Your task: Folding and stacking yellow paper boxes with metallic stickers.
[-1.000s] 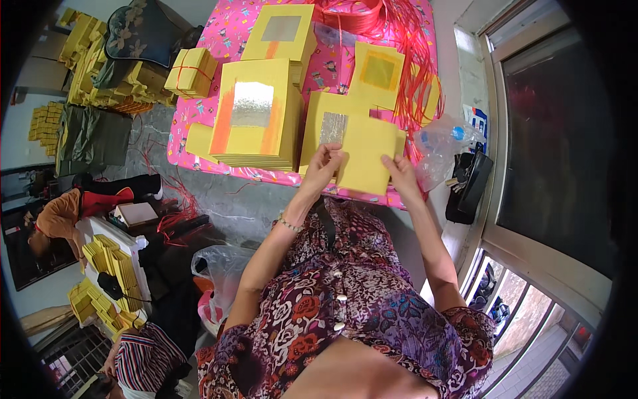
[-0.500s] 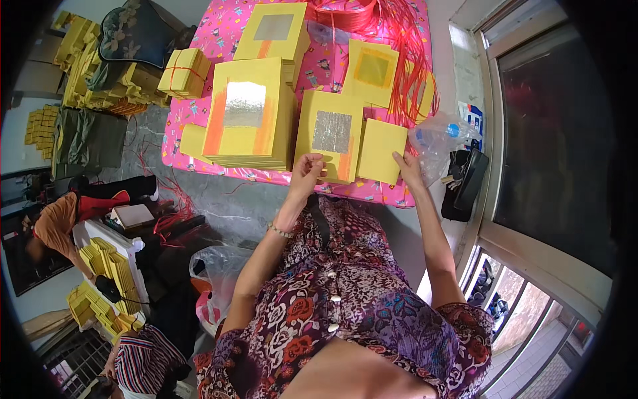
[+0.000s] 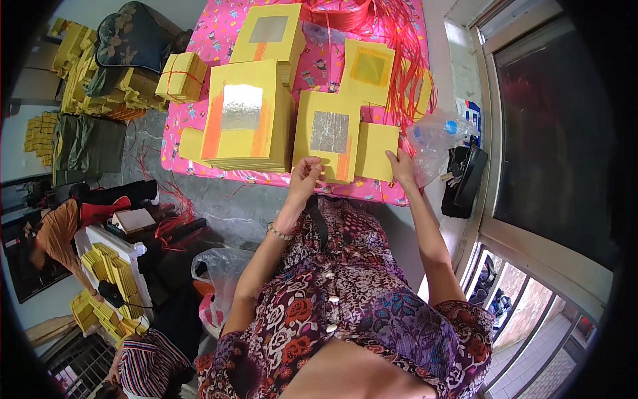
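Left hand (image 3: 307,176): fingers curled, thumb near index, over the near-left corner of the silver-square card (image 3: 330,131); pinching or merely resting there, cannot tell. Right hand (image 3: 402,169): thumb on the right edge of the plain yellow card (image 3: 376,153), remaining fingers partly hidden; full grasp not confirmed. Both cards near the near edge of the pink cloth-covered tabletop (image 3: 312,80), side by side; left border of the plain one abutting or tucked under its neighbour (overlap not resolvable).

Probable reason for placement: short reach from the body, one hand per outer side, hence control over alignment. Taller silver-square stack (image 3: 222,143) close on the left, perhaps kept there for the same reach. Tied yellow bundle (image 3: 181,74) by the left edge, out of the working zone.

Room: only a thin strip of cloth between cards and near edge. Tight on the left against the stack. To the right, a narrow margin, then clear plastic bag (image 3: 428,143) beside the right edge. Beyond, red plastic strips (image 3: 402,93) trailing down the far-right part; likely snagging hazard there.
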Demonstrator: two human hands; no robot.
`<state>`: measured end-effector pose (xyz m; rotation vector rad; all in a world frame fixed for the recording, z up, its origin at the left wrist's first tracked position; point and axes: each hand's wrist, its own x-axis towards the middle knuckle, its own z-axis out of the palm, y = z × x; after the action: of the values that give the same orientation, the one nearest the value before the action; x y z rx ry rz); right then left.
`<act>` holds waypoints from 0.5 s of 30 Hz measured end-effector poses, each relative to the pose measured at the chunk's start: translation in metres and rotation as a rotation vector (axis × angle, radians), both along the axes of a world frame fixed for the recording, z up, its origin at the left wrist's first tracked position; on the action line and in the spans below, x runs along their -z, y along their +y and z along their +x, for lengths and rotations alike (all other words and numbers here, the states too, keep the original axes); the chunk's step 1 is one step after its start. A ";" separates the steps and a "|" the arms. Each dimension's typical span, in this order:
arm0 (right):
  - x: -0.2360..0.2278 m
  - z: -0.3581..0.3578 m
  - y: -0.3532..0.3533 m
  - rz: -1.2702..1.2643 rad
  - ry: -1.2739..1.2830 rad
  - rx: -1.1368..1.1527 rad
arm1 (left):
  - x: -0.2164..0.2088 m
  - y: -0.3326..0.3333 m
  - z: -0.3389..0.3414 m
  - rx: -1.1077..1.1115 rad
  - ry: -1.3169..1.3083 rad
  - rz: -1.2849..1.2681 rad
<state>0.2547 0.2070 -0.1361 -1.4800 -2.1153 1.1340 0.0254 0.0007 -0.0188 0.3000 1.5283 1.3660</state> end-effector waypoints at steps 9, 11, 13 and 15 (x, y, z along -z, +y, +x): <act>-0.038 -0.019 -0.017 0.291 -0.244 0.000 | 0.010 -0.003 0.003 0.007 0.164 0.055; -0.058 -0.030 -0.024 0.270 -0.310 0.016 | 0.013 -0.005 -0.001 0.036 0.310 0.050; -0.073 -0.035 -0.029 0.249 -0.378 0.035 | 0.011 -0.006 -0.003 0.068 0.455 0.044; -0.080 -0.036 -0.032 0.398 -0.395 0.071 | -0.003 -0.005 -0.005 0.113 0.684 0.018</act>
<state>0.2190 0.1747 -0.0560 -1.6590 -2.3372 0.3763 0.0202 -0.0045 -0.0161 0.9226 2.0097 1.2464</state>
